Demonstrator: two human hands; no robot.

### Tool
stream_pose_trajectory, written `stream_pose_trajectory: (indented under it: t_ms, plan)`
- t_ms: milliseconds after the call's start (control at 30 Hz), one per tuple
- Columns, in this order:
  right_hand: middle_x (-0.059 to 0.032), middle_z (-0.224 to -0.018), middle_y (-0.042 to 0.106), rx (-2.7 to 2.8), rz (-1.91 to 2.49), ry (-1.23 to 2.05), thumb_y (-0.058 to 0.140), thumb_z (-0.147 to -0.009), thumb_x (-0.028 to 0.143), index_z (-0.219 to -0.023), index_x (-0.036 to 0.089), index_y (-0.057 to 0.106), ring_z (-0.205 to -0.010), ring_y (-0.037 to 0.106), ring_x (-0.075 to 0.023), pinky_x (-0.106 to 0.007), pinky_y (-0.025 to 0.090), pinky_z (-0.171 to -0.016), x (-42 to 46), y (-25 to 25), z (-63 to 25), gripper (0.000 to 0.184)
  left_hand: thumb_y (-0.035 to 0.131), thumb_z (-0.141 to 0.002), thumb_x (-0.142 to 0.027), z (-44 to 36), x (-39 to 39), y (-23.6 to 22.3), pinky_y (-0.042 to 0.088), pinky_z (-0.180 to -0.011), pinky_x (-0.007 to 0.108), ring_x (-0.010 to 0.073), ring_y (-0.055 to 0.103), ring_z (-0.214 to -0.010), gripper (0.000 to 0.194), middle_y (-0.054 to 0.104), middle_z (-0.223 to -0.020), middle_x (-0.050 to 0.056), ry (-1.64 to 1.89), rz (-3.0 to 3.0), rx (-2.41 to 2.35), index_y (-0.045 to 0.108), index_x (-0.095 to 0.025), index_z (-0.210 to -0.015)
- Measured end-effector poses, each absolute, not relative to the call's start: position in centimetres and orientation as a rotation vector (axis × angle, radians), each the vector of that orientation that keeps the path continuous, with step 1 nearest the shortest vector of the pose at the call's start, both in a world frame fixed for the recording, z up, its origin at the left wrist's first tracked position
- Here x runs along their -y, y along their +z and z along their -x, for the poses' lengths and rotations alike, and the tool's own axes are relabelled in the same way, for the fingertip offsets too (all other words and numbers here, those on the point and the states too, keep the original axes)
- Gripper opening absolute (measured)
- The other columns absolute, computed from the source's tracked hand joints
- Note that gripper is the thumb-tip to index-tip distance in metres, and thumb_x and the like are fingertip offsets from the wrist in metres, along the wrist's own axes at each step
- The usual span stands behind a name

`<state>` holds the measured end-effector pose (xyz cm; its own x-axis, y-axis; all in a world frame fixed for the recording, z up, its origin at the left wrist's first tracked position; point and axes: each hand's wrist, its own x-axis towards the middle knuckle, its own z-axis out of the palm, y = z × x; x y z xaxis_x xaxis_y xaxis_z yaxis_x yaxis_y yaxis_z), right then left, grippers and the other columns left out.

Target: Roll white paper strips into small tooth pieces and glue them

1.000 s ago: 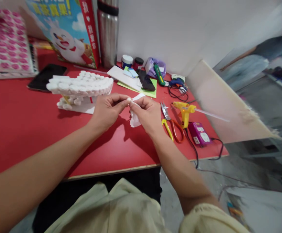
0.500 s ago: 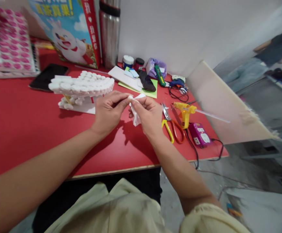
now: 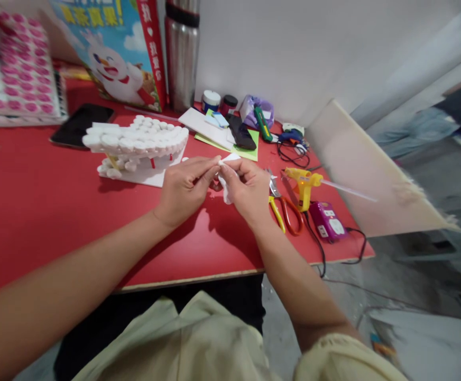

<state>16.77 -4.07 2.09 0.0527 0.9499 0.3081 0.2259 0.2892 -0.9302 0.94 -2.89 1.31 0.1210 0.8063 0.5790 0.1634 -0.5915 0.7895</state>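
Observation:
Over the red table [image 3: 56, 211], my left hand [image 3: 185, 188] and my right hand [image 3: 250, 193] meet fingertip to fingertip. Both pinch a thin, crumpled white tissue [image 3: 226, 193], part of which hangs below the right fingers. A small white tip of it shows between the two thumbs; the rest is hidden by the fingers. Left of my hands stands a white model [image 3: 139, 138] built of rounded white pieces, with red and yellow posts on a white base. To the right lie pliers-like scissors [image 3: 289, 214] with yellow and orange handles, close to my right wrist.
A yellow glue gun [image 3: 304, 185] with a clear stick stands by a purple power socket [image 3: 328, 221] and its cables. Behind are a green cutter [image 3: 263, 124], paint jars [image 3: 210, 100], a steel flask [image 3: 182, 58] and a phone [image 3: 80, 124]. A pale board [image 3: 373, 180] leans at the right edge.
Both hands have shifted slightly right, still pinching the tissue. The white tip between the thumbs shows less than before, and the view has moved slightly.

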Motion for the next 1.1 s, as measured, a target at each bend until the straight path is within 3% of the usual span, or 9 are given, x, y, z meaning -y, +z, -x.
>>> stream_pose_trajectory:
  t_ms: [133,233,367,633,900,1100]
  plan:
    - [0.001,-0.07,0.07,1.523,1.16,0.935,0.074,-0.092,0.05,-0.088,0.022,0.071,-0.056,0.061,-0.0129,-0.027,0.05,-0.056,4.1,2.8,-17.5,0.029,0.079,-0.088,-0.027,0.0,1.8,1.6,0.045,-0.051,0.024,0.0116,0.059,-0.049,0.009,0.072,-0.063,0.001,1.301,-1.582,-0.878,0.084,-0.019,-0.087]
    - [0.0022,-0.066,0.068,1.555,1.152,0.964,0.074,-0.092,0.049,-0.087,0.022,0.07,-0.052,0.059,-0.0122,-0.027,0.047,-0.052,4.2,3.2,-17.7,0.028,0.082,-0.084,-0.031,0.6,1.0,1.6,0.041,-0.044,0.023,0.0107,0.057,-0.045,0.013,0.07,-0.06,0.001,1.168,-1.512,-0.799,0.085,-0.019,-0.089]
    - [0.0018,-0.065,0.068,1.562,1.168,0.951,0.076,-0.09,0.048,-0.084,0.021,0.07,-0.053,0.059,-0.0121,-0.026,0.046,-0.051,4.2,3.4,-17.7,0.029,0.082,-0.085,-0.034,0.7,0.7,1.6,0.042,-0.045,0.023,0.0088,0.056,-0.046,0.015,0.073,-0.071,0.002,1.174,-1.594,-0.744,0.085,-0.02,-0.087]
    - [-0.0007,-0.066,0.071,1.463,1.152,1.188,0.084,-0.076,0.066,-0.081,0.019,0.07,-0.05,0.062,-0.0122,-0.024,0.044,-0.044,4.0,4.1,-17.9,0.049,0.075,-0.088,-0.027,0.4,1.2,1.6,0.044,-0.058,0.027,0.0116,0.055,-0.056,0.013,0.067,-0.065,0.0,1.32,-1.817,-0.754,0.084,-0.023,-0.081]
    - [-0.0028,-0.072,0.074,1.383,1.16,1.287,0.089,-0.07,0.062,-0.078,0.019,0.069,-0.055,0.067,-0.0148,-0.025,0.049,-0.047,3.8,4.0,-18.2,0.048,0.074,-0.088,-0.025,0.3,1.6,1.9,0.048,-0.067,0.028,0.0154,0.061,-0.066,0.011,0.072,-0.072,0.002,1.289,-1.837,-0.852,0.084,-0.022,-0.087]
    - [-0.0019,-0.072,0.072,1.469,1.176,1.077,0.083,-0.08,0.057,-0.082,0.02,0.07,-0.061,0.064,-0.0147,-0.026,0.048,-0.052,3.8,3.2,-17.9,0.039,0.075,-0.085,-0.021,0.2,1.9,2.3,0.044,-0.06,0.028,0.0133,0.055,-0.056,0.009,0.069,-0.064,0.0,1.322,-1.782,-0.908,0.083,-0.022,-0.081]
